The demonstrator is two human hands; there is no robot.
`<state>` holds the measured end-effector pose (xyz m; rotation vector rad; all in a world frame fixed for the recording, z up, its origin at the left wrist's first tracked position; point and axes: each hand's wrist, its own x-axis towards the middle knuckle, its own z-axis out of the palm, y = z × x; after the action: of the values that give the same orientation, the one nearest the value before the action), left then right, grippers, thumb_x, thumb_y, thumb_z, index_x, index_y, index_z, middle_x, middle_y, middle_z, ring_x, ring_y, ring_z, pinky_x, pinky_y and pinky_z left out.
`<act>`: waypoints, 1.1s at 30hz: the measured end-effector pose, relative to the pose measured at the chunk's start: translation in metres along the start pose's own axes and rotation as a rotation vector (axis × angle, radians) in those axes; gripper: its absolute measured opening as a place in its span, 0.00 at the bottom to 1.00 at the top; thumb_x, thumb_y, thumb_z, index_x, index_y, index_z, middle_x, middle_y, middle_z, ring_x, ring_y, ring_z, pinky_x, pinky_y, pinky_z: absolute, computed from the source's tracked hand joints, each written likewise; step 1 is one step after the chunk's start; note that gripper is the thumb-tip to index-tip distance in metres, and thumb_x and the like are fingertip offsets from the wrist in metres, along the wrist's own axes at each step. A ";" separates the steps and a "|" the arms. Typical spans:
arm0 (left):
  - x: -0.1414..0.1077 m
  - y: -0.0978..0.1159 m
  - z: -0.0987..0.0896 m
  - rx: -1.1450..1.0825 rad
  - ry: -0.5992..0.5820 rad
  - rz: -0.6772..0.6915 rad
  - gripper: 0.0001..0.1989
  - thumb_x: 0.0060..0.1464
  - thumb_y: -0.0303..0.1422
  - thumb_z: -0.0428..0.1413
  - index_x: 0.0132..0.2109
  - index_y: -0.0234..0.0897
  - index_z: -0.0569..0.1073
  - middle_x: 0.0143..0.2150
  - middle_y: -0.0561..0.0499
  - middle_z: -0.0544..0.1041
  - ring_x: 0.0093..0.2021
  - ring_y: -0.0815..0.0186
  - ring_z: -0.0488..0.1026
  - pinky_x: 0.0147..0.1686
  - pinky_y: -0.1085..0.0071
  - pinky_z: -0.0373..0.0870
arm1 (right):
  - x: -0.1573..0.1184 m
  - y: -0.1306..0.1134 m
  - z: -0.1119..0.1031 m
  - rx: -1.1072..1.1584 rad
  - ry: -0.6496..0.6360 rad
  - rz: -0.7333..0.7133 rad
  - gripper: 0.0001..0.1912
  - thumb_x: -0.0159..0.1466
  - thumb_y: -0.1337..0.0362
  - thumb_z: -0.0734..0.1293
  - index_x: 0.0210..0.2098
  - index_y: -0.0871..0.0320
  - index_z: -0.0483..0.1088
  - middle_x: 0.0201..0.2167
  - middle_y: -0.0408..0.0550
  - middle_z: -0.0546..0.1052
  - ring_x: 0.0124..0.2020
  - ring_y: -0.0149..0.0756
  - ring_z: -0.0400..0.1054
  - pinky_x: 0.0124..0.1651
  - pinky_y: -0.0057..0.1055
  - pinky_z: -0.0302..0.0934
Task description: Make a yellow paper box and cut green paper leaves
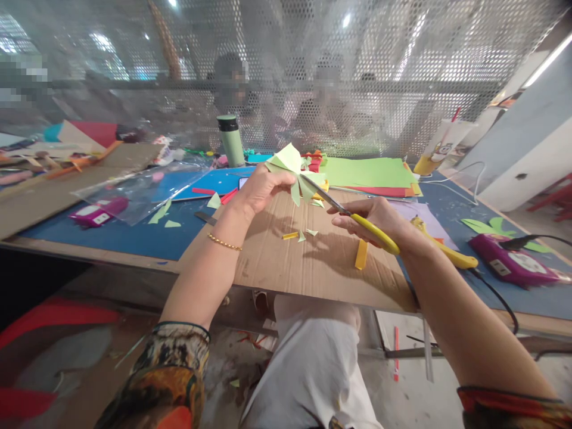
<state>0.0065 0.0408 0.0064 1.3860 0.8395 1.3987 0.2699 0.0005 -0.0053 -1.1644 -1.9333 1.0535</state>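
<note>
Pale green paper (pixel 288 158), cut into petal-like flaps, is pinched in my left hand (pixel 264 186) above the cardboard sheet (pixel 268 256). Yellow-handled scissors (pixel 373 231) are in my right hand (pixel 379 217), with the fingers around the handles. Their blades point up and left and reach the lower right flaps of the paper; part of the tips is hidden by it. Below, small green scraps (pixel 311 232) and a thin yellow strip (pixel 290 236) lie on the cardboard. A wider yellow piece (pixel 361 255) rests under my right hand.
Green sheets (pixel 366 173) lie behind the cardboard. A green bottle (pixel 231 142) and a drink cup (pixel 442 146) stand at the back. Purple devices (pixel 99 211) sit left and right. A yellow glue gun (pixel 451 253) with a cable is beside my right forearm. Clear plastic (pixel 147 190) lies left.
</note>
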 end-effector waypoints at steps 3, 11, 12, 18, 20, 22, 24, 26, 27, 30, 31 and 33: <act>0.000 0.000 0.000 -0.005 0.007 -0.002 0.14 0.39 0.27 0.65 0.37 0.36 0.77 0.33 0.52 0.80 0.37 0.64 0.79 0.40 0.67 0.78 | 0.000 0.002 0.000 0.000 -0.007 -0.014 0.38 0.49 0.33 0.83 0.41 0.61 0.87 0.17 0.38 0.64 0.18 0.26 0.53 0.22 0.30 0.47; 0.004 -0.001 -0.007 -0.036 0.081 -0.001 0.16 0.36 0.31 0.68 0.38 0.37 0.78 0.32 0.52 0.82 0.37 0.60 0.82 0.38 0.65 0.80 | -0.004 -0.003 -0.019 -0.080 -0.110 0.014 0.33 0.56 0.36 0.82 0.41 0.61 0.85 0.17 0.37 0.64 0.18 0.26 0.53 0.22 0.31 0.41; 0.006 -0.002 -0.008 -0.048 0.102 0.002 0.16 0.36 0.31 0.69 0.37 0.37 0.78 0.31 0.52 0.82 0.37 0.59 0.83 0.38 0.65 0.80 | -0.005 -0.003 -0.023 -0.090 -0.110 0.038 0.32 0.55 0.37 0.82 0.41 0.61 0.85 0.17 0.37 0.63 0.17 0.25 0.52 0.21 0.31 0.41; 0.010 -0.010 -0.010 -0.105 0.111 0.007 0.13 0.37 0.30 0.69 0.34 0.38 0.77 0.29 0.54 0.82 0.34 0.61 0.83 0.38 0.65 0.80 | -0.001 -0.001 -0.025 0.101 0.152 0.045 0.22 0.58 0.46 0.81 0.40 0.57 0.79 0.14 0.36 0.65 0.14 0.27 0.55 0.19 0.30 0.47; 0.008 -0.014 -0.005 -0.135 0.091 -0.033 0.12 0.40 0.29 0.68 0.36 0.37 0.79 0.31 0.53 0.84 0.34 0.63 0.83 0.40 0.65 0.80 | 0.003 -0.004 -0.013 0.202 0.252 0.011 0.23 0.54 0.49 0.82 0.39 0.58 0.78 0.17 0.37 0.68 0.17 0.29 0.61 0.20 0.30 0.54; 0.005 -0.018 0.003 -0.167 0.069 -0.079 0.11 0.42 0.29 0.68 0.37 0.37 0.80 0.33 0.51 0.85 0.34 0.64 0.83 0.41 0.65 0.80 | 0.009 -0.005 0.001 0.307 0.274 -0.016 0.27 0.50 0.50 0.84 0.41 0.59 0.78 0.22 0.41 0.74 0.22 0.31 0.67 0.24 0.31 0.62; 0.001 -0.021 0.010 -0.182 0.042 -0.108 0.09 0.43 0.29 0.67 0.35 0.37 0.80 0.34 0.51 0.86 0.35 0.63 0.83 0.42 0.65 0.80 | 0.015 -0.004 0.014 0.416 0.241 0.010 0.31 0.47 0.52 0.87 0.43 0.60 0.77 0.28 0.45 0.79 0.26 0.32 0.70 0.28 0.31 0.66; -0.003 -0.022 0.017 -0.177 0.001 -0.126 0.09 0.42 0.29 0.67 0.35 0.37 0.81 0.34 0.50 0.86 0.36 0.62 0.84 0.42 0.65 0.80 | 0.019 0.000 0.023 0.517 0.220 0.018 0.33 0.45 0.51 0.88 0.42 0.59 0.76 0.30 0.46 0.79 0.27 0.31 0.70 0.28 0.30 0.67; -0.005 -0.023 0.020 -0.169 -0.028 -0.132 0.09 0.42 0.29 0.67 0.35 0.37 0.82 0.34 0.49 0.86 0.37 0.61 0.84 0.42 0.64 0.80 | 0.021 0.003 0.026 0.561 0.217 0.006 0.33 0.45 0.50 0.89 0.41 0.58 0.75 0.31 0.46 0.79 0.28 0.31 0.70 0.29 0.30 0.68; -0.011 -0.023 0.026 -0.139 -0.113 -0.120 0.11 0.43 0.32 0.69 0.38 0.37 0.83 0.36 0.47 0.87 0.40 0.58 0.85 0.42 0.64 0.79 | 0.024 0.009 0.030 0.663 0.226 -0.038 0.35 0.45 0.46 0.89 0.41 0.57 0.74 0.30 0.43 0.76 0.31 0.33 0.73 0.33 0.32 0.73; -0.012 -0.023 0.027 -0.129 -0.130 -0.110 0.12 0.44 0.33 0.69 0.38 0.37 0.83 0.37 0.47 0.88 0.40 0.58 0.85 0.42 0.63 0.79 | 0.025 0.010 0.031 0.687 0.234 -0.045 0.35 0.45 0.47 0.89 0.42 0.56 0.74 0.29 0.41 0.75 0.31 0.34 0.74 0.34 0.33 0.73; -0.014 -0.023 0.030 -0.108 -0.147 -0.095 0.12 0.44 0.35 0.70 0.39 0.38 0.83 0.39 0.47 0.88 0.40 0.58 0.85 0.42 0.63 0.79 | 0.027 0.011 0.031 0.704 0.268 -0.054 0.36 0.43 0.50 0.89 0.43 0.56 0.73 0.29 0.38 0.73 0.30 0.33 0.73 0.35 0.34 0.73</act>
<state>0.0377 0.0299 -0.0167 1.3311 0.7142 1.2354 0.2384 0.0184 -0.0264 -0.7902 -1.2181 1.3194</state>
